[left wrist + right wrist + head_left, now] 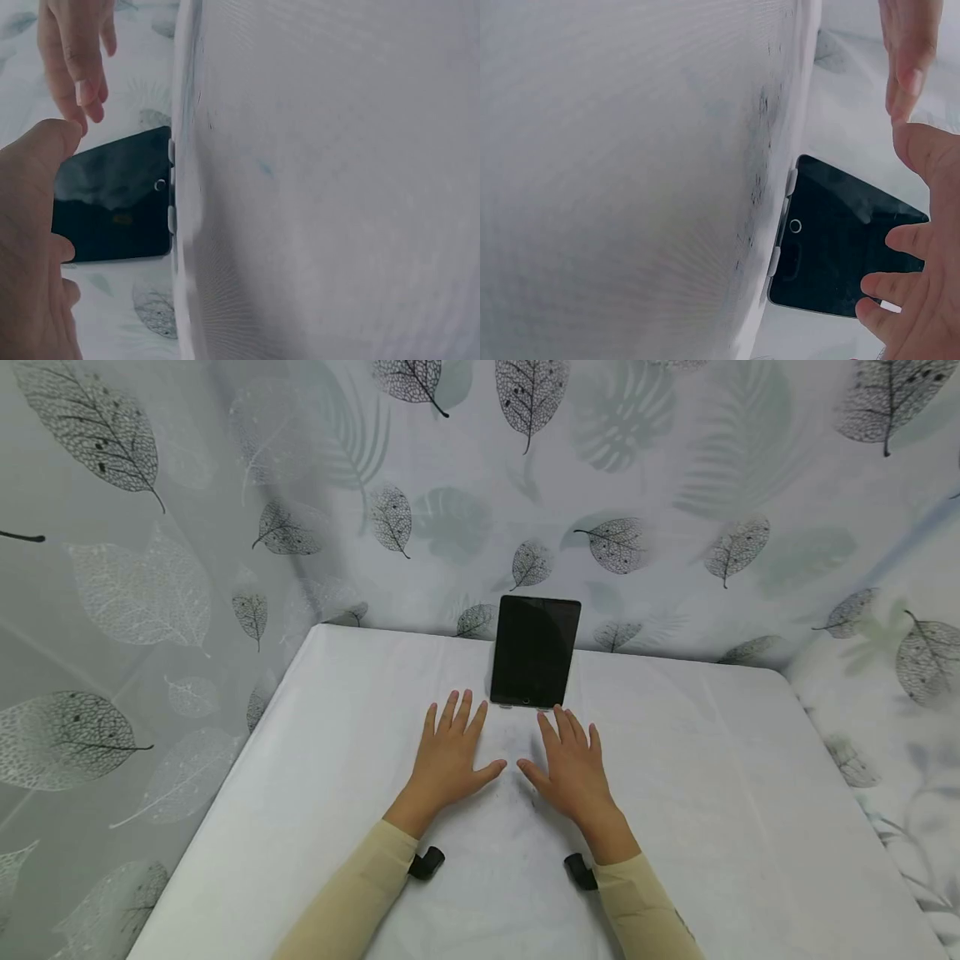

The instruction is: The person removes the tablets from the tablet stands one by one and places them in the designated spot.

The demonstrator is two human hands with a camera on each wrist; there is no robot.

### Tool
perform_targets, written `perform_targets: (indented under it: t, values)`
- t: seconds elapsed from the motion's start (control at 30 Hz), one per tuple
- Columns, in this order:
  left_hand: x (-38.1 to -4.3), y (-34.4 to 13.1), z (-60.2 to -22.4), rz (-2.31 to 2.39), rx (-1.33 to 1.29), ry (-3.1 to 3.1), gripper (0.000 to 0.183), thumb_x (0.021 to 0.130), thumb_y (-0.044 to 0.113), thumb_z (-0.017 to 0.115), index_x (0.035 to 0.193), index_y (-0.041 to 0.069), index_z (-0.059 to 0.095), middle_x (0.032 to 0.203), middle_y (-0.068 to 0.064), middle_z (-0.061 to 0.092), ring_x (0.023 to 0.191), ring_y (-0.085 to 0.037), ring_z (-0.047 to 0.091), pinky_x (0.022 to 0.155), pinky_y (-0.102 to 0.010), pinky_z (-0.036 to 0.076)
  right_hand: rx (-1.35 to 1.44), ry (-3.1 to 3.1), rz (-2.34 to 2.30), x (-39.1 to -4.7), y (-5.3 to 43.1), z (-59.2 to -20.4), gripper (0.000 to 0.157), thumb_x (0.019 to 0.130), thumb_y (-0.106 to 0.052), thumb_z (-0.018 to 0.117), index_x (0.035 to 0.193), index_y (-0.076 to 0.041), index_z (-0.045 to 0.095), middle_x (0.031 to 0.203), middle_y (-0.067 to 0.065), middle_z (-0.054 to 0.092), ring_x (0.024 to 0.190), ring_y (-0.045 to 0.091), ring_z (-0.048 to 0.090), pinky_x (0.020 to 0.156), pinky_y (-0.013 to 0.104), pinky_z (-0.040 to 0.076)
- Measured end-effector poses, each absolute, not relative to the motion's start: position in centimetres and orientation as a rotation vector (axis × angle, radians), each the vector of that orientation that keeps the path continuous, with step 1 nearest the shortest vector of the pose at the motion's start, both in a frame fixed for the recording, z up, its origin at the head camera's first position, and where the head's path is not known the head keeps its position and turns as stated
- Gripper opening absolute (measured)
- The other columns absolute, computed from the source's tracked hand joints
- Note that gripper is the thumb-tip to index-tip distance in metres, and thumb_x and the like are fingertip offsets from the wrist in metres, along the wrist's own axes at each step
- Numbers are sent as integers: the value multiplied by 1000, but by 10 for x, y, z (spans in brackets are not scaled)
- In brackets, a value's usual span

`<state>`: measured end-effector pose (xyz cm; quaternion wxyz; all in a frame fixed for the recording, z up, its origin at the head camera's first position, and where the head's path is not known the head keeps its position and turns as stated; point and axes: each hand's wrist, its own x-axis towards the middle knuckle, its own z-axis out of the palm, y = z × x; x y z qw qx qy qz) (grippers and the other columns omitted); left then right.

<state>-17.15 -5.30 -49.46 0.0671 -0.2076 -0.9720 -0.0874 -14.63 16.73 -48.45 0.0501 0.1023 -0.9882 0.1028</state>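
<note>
Spread, palms down, the left hand (450, 756) and the right hand (573, 772) show in the head view on the near side of a black tablet (535, 652). The left hand points towards the tablet's lower left corner; the right hand's fingertips are just beside its lower right corner (whether they touch it, I cannot tell). Nearer than the tablet, the two thumbs point at each other across a small gap. The tablet stands tilted back at the far side of the white tabletop (750, 793), its dark screen towards the person, with leaf-patterned cloth (480, 518) behind it. Beige sleeves (360, 885) lie well nearer than the tablet, a small black device (428, 863) at each wrist.

From the left wrist, the view is turned sideways: the left hand covers part of the tablet, while the right hand reaches in beyond the tablet's side. Two pale clips (172, 220) sit along the tablet's lower edge, close to its round button (160, 185).

From the right wrist, the right hand's fingers lie apart in front of the tablet's screen, the left hand showing past its other side. Small dark marks (762, 135) dot the tabletop near the tablet.
</note>
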Motion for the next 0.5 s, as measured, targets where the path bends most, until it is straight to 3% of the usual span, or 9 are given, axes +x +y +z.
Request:
perform_targets:
  t: [0.5]
  values:
    - [-188, -46, -495, -824, -628, -2792, 89, 97, 54, 58, 163, 6, 21, 171, -15, 18, 160, -33, 12, 128, -59, 15, 345, -2679, 551, -156, 170, -492, 69, 94, -36, 72, 149, -3, 48, 149, 24, 50, 135, 43, 50, 112, 65, 38]
